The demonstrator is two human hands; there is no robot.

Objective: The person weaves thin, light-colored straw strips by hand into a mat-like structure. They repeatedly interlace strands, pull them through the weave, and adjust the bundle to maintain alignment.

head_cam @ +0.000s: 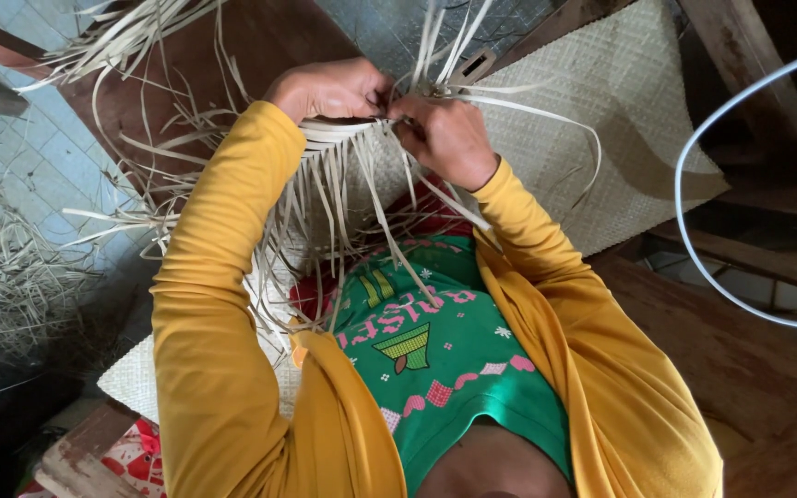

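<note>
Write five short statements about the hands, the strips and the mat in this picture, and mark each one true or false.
1. Both hands meet at the top edge of the weaving. True: the left hand and the right hand pinch the pale strips close together.
2. The sleeves are blue. False: the sleeves are yellow.
3. A finished woven mat lies beyond the hands. True.
4. The loose strip ends all lie flat and trimmed. False: they hang down toward the green shirt and splay out in many directions.
5. The right hand holds a pair of scissors. False: no tool shows; it grips strips only.
</note>
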